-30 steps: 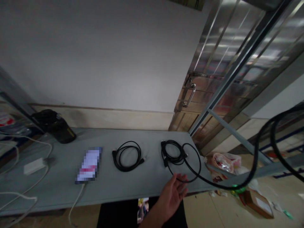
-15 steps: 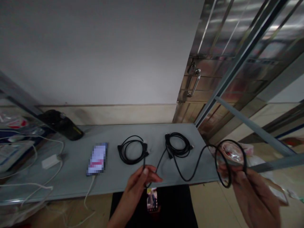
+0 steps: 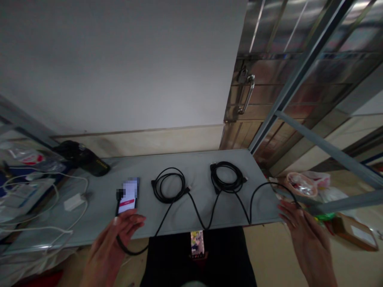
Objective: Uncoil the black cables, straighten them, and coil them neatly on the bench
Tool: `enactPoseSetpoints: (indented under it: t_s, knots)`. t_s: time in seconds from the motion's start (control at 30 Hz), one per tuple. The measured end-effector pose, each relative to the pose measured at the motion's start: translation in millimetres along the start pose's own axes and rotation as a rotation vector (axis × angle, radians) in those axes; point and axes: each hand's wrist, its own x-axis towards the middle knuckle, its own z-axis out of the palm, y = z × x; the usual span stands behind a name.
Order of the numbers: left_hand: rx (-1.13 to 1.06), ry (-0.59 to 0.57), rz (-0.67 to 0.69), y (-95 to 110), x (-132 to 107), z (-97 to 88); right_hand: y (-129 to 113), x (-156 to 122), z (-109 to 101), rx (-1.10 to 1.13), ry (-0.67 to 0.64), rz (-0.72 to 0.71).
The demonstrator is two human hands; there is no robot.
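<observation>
At the left front, my left hand (image 3: 115, 239) pinches one end of a black cable. That cable runs from beneath the hand, across the table's front edge, to the left coil (image 3: 170, 185). Far to the right, my right hand (image 3: 306, 233) grips another stretch of black cable (image 3: 271, 183), which arcs back over the table. This stretch leads to the right coil (image 3: 229, 179), lying flat with plugs showing at its sides. Between the two coils a slack strand (image 3: 206, 227) dips to the front edge. Both coils rest on the grey table (image 3: 197, 159).
A lit phone (image 3: 128, 199) lies just beyond my left hand. White cords and a white adapter (image 3: 74, 201) spread at the left, with a black bottle (image 3: 86, 159) behind. Another lit phone (image 3: 197, 243) is at my lap. A metal frame post (image 3: 281, 101) stands right.
My left hand has moved left, drawing its cable end away from the left coil. The loops at my right hand have opened into one wide arc.
</observation>
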Motion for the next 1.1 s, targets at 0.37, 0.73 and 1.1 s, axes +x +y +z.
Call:
enactPoseSetpoints:
  t_s: [0.37, 0.73, 1.1]
  knots:
    - [-0.147, -0.227, -0.427, -50, -36, 105.9, 9, -72, 74, -0.256, -0.624, 0.179]
    - [-0.312, -0.392, -0.552, -39, -55, 159.6, -18, -93, 120, -0.343, -1.024, 0.117]
    - [-0.504, -0.447, -0.473, -17, -69, 172.1, 14, -102, 111, -0.500, -0.878, -0.174]
